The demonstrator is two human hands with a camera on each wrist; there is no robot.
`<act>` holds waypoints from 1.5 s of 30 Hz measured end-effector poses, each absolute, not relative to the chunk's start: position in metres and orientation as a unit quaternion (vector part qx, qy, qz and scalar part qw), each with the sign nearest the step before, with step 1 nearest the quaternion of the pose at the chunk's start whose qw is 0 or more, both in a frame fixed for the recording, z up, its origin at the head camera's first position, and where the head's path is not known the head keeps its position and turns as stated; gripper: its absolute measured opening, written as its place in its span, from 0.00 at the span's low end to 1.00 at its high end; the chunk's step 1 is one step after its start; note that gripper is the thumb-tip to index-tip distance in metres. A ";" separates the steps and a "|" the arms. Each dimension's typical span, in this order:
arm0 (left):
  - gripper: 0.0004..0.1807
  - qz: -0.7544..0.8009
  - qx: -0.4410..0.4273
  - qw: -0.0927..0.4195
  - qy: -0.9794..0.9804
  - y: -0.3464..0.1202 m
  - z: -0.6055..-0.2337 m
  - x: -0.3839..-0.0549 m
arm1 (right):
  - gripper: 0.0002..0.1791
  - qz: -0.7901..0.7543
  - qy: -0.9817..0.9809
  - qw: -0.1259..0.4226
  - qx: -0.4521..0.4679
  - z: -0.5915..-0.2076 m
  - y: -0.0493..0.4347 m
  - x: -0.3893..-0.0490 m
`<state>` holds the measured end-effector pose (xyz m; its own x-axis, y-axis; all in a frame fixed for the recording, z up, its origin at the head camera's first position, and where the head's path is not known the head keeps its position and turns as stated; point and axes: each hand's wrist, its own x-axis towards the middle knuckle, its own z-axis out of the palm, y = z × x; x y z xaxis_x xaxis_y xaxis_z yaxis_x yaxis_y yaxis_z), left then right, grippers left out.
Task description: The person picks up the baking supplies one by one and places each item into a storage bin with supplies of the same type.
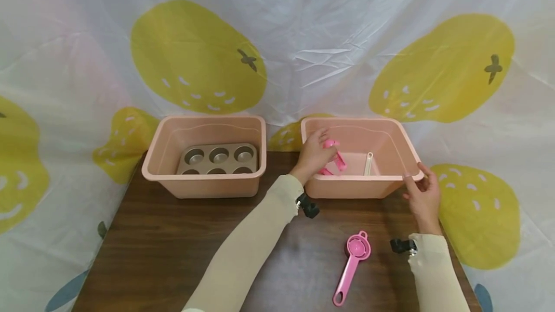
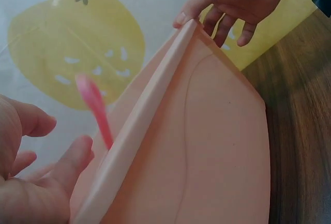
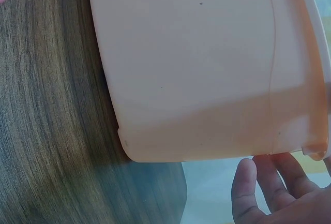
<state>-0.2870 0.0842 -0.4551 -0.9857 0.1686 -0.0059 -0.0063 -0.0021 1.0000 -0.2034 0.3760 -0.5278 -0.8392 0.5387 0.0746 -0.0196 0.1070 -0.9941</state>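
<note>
Head view, slender pink utensil (image 1: 340, 162), left hand (image 1: 314, 154) spread, right hand (image 1: 425, 201) gripping peach bin (image 1: 351, 188)

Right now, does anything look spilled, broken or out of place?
Nothing looks spilled or broken. The pink scoop may be stray: it lies on the table, while the white utensil is in the right bin.

Seeing a six-cup muffin pan (image 1: 218, 157) inside the left peach bin (image 1: 212, 188). Also a pink egg separator (image 1: 351, 266) on the dark wood-grain desk (image 1: 165, 240), handle toward the camera. Behind: creased white cloth (image 1: 303, 28) printed with yellow fruit.
</note>
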 end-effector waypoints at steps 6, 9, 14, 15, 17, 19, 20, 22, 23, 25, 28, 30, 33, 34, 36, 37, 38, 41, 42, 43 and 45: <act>0.31 0.723 0.062 0.071 0.684 0.084 -0.457 -0.284 | 0.34 0.647 -0.709 0.215 -0.181 -0.530 0.377 -0.205; 0.29 0.738 0.057 0.078 0.668 0.084 -0.457 -0.282 | 0.33 0.650 -0.705 0.218 -0.180 -0.530 0.376 -0.204; 0.26 0.748 0.063 0.080 0.656 0.082 -0.457 -0.280 | 0.32 0.654 -0.702 0.224 -0.174 -0.528 0.375 -0.203; 0.26 0.750 0.064 0.080 0.654 0.081 -0.457 -0.279 | 0.32 0.652 -0.703 0.224 -0.173 -0.527 0.375 -0.203; 0.26 0.751 0.067 0.079 0.652 0.079 -0.457 -0.279 | 0.32 0.654 -0.702 0.225 -0.172 -0.526 0.374 -0.203; 0.25 0.752 0.071 0.078 0.651 0.077 -0.457 -0.278 | 0.32 0.655 -0.701 0.224 -0.172 -0.526 0.374 -0.203; 0.25 0.751 0.072 0.076 0.652 0.076 -0.456 -0.277 | 0.32 0.656 -0.700 0.224 -0.173 -0.526 0.374 -0.204; 0.24 0.749 0.077 0.072 0.654 0.075 -0.455 -0.276 | 0.32 0.658 -0.698 0.223 -0.175 -0.526 0.374 -0.204; 0.24 0.748 0.080 0.070 0.656 0.074 -0.455 -0.275 | 0.32 0.657 -0.698 0.222 -0.176 -0.526 0.375 -0.205; 0.23 0.747 0.084 0.066 0.656 0.072 -0.453 -0.273 | 0.33 0.658 -0.698 0.221 -0.179 -0.527 0.376 -0.205; 0.23 0.743 0.089 0.063 0.660 0.070 -0.452 -0.269 | 0.33 0.663 -0.693 0.218 -0.184 -0.529 0.377 -0.206; 0.22 0.742 0.093 0.062 0.661 0.068 -0.451 -0.267 | 0.33 0.665 -0.691 0.217 -0.185 -0.530 0.377 -0.206; 0.22 0.738 0.099 0.059 0.665 0.065 -0.451 -0.264 | 0.34 0.665 -0.691 0.217 -0.182 -0.530 0.376 -0.207; 0.22 0.737 0.101 0.058 0.666 0.064 -0.451 -0.263 | 0.34 0.664 -0.692 0.217 -0.181 -0.530 0.375 -0.207; 0.21 0.733 0.105 0.055 0.670 0.062 -0.450 -0.261 | 0.34 0.663 -0.694 0.216 -0.180 -0.529 0.374 -0.206; 0.20 0.731 0.106 0.053 0.672 0.061 -0.450 -0.259 | 0.33 0.663 -0.694 0.216 -0.180 -0.529 0.373 -0.206; 0.20 0.730 0.107 0.053 0.673 0.060 -0.450 -0.257 | 0.33 0.665 -0.693 0.215 -0.180 -0.529 0.373 -0.206; 0.19 0.728 0.112 0.054 0.675 0.057 -0.447 -0.251 | 0.33 0.665 -0.691 0.216 -0.182 -0.528 0.373 -0.205; 0.19 0.727 0.113 0.055 0.675 0.057 -0.446 -0.248 | 0.33 0.666 -0.690 0.216 -0.183 -0.528 0.374 -0.205; 0.20 0.727 0.114 0.057 0.675 0.056 -0.446 -0.246 | 0.33 0.666 -0.689 0.217 -0.183 -0.528 0.374 -0.204; 0.20 0.726 0.120 0.058 0.674 0.055 -0.444 -0.241 | 0.33 0.667 -0.688 0.218 -0.184 -0.528 0.374 -0.204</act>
